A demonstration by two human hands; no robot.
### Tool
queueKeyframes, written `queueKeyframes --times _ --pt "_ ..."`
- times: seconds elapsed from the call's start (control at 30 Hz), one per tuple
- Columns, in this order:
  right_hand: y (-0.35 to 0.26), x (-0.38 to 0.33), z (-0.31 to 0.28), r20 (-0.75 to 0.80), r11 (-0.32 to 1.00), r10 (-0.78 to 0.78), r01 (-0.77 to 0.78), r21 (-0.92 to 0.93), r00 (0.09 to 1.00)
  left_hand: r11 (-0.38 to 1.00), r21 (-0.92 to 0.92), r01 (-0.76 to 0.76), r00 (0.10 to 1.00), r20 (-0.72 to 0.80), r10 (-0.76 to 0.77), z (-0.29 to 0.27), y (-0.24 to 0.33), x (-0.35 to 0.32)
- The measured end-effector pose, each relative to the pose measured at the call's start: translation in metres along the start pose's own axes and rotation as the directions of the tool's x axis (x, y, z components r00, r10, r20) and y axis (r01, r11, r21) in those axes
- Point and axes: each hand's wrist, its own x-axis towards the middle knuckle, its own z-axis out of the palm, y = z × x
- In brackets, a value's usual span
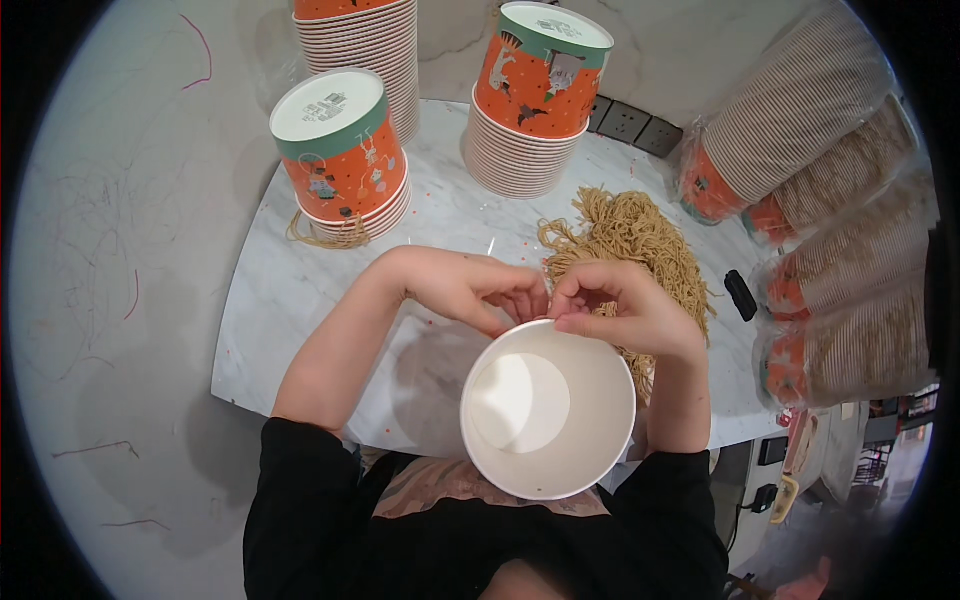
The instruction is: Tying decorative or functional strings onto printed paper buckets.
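A large paper bucket (545,420) is tilted in front of my body, its white inside showing and its outer wall hidden. My left hand (490,292) is curled at the far rim, thumb against the outside. Beside it, my right hand (620,305) pinches the same stretch of rim, its thumb on the edge. Whether a thin string is between the fingers is too small to tell. A heap of tan strings (640,235) lies right behind and under my right hand.
Upside-down orange-and-green buckets stand in a short stack (345,165) with strings at its base, a middle stack (535,110) and a tall stack (360,50). Bagged bucket stacks (790,100) lie along the right. A small black object (740,295) and wall sockets (625,120) are nearby.
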Motion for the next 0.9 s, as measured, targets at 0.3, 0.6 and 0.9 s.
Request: queueKeyframes --times 0.3,0.6,0.9 --pt "0.000 -0.004 -0.007 0.076 0.984 -0.109 0.119 -0.134 0.991 0.987 0.135 0.092 0.994 0.051 -0.099 0.004 -0.001 0.003" --pt "0.018 0.006 0.001 -0.122 0.988 0.074 -0.056 0.146 0.990 0.995 -0.070 -0.073 0.919 -0.392 0.040 -0.003 0.031 -0.012" --pt "0.033 0.029 0.004 -0.211 0.853 0.149 -0.018 0.522 0.966 0.967 0.202 -0.153 0.750 -0.614 0.247 0.007 0.033 -0.002"
